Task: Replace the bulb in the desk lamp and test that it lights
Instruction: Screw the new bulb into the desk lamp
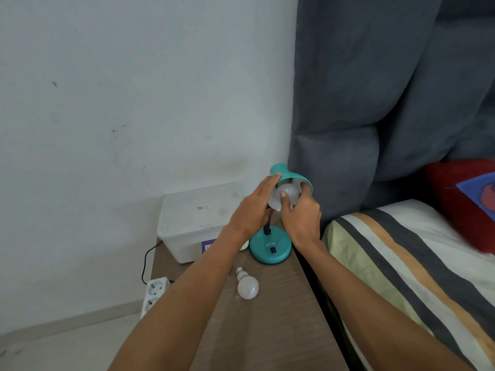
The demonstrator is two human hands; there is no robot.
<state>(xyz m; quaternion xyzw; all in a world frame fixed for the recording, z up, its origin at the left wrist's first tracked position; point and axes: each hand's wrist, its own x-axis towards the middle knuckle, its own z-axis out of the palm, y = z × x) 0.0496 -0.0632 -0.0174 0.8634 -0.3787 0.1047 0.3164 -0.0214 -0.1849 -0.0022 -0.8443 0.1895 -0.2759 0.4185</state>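
A teal desk lamp [270, 249] stands on a wooden bedside table [267, 325], its shade [284, 174] tilted toward me. A white bulb [288, 195] sits in the shade's mouth and is unlit. My right hand [301, 215] grips this bulb, thumb across its front and fingers reaching inside the shade. My left hand [254, 210] rests on the left side of the shade with fairly straight fingers. A second white bulb [247, 286] lies loose on the table in front of the lamp base, screw cap pointing away from me.
A white lidded plastic box [198, 220] stands at the table's back left, against the wall. A white power strip [154, 293] with a black cable hangs off the table's left edge. A bed with a striped pillow [415, 263] and a grey padded headboard [375, 103] borders the right.
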